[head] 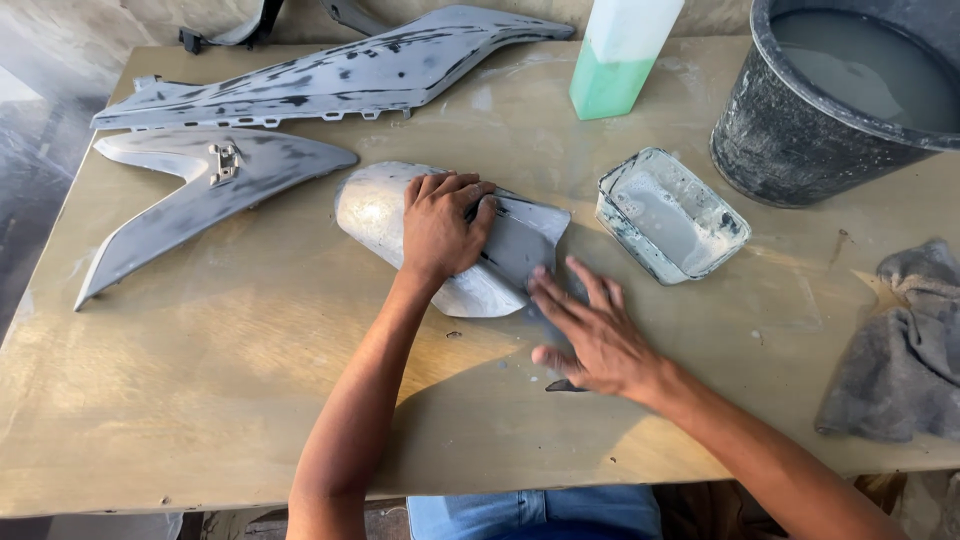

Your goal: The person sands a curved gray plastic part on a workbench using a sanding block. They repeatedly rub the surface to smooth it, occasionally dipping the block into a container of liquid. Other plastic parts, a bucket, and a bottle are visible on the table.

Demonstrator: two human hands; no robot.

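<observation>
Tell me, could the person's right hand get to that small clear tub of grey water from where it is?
Probably yes. The right hand lies flat on the table just below the clear tub, and only bare tabletop shows between them. The bucket and grey rag sit off to the side.
</observation>
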